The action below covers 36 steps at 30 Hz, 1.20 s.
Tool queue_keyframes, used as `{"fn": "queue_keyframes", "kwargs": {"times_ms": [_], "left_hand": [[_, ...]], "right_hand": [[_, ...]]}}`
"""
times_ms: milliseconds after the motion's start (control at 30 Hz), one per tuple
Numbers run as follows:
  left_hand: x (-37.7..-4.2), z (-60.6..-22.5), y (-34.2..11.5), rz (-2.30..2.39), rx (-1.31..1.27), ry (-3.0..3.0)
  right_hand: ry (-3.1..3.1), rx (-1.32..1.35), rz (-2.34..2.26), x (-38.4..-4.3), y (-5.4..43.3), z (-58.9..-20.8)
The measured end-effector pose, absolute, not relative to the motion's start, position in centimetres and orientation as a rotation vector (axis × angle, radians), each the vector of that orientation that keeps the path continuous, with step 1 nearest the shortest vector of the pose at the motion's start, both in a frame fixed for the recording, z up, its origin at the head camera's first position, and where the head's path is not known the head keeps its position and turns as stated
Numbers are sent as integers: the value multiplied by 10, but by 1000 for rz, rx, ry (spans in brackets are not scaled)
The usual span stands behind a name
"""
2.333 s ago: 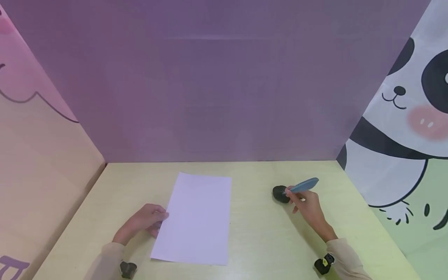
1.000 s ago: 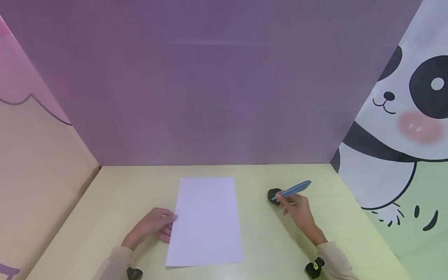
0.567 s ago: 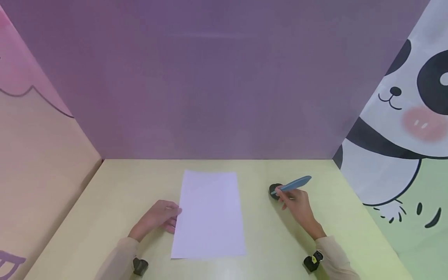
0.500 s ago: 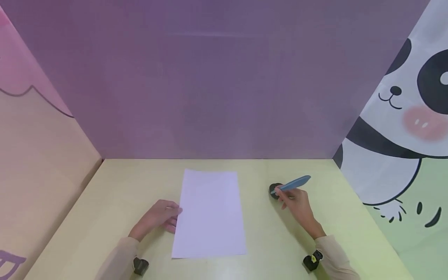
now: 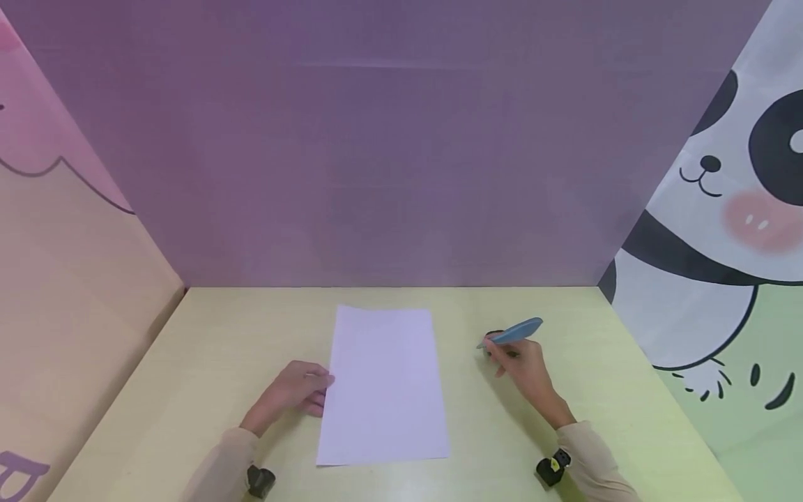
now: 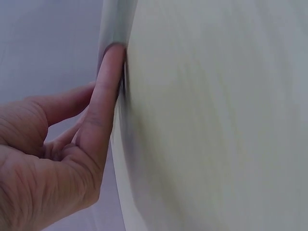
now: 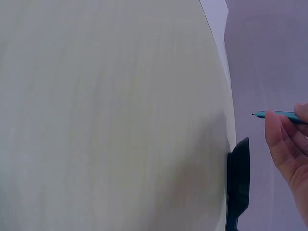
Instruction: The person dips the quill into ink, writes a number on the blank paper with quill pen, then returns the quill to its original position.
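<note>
The left hand (image 5: 297, 387) pinches the left edge of a white sheet of paper (image 5: 384, 387), with the thumb on top and a finger under it. The paper lies on the pale table (image 5: 251, 324), in the middle, between the two hands. The right hand (image 5: 519, 366) holds a blue pen (image 5: 517, 330) near its thin tip. The pen's fat end leans up to the right, and its tip points left, to the paper's side. The tip is in the air and does not touch the paper. A black round thing (image 7: 238, 183) sits on the table just beside the right hand, which partly hides it. A purple wall (image 5: 389, 174) stands at the back, and a big panda picture (image 5: 684, 254) is on the right.
</note>
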<state>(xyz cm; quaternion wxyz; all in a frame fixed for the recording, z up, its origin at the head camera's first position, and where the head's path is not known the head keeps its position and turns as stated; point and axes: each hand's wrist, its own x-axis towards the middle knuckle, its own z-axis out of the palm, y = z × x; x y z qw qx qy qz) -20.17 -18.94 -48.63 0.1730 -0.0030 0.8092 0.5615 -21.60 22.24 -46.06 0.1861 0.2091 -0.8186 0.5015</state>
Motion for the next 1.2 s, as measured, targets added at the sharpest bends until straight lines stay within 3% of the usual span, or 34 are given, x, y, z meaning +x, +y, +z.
{"fn": "queue_keyframes", "kwargs": {"times_ms": [967,1200], "left_hand": [[-202,-493,-173,1639,-123,2321],[-202,-491,-172,1648,-134,2322]], "right_hand": [[-2350,589,1519,-220,198,-466],[-2376,565,1490,-238,200,-486]]}}
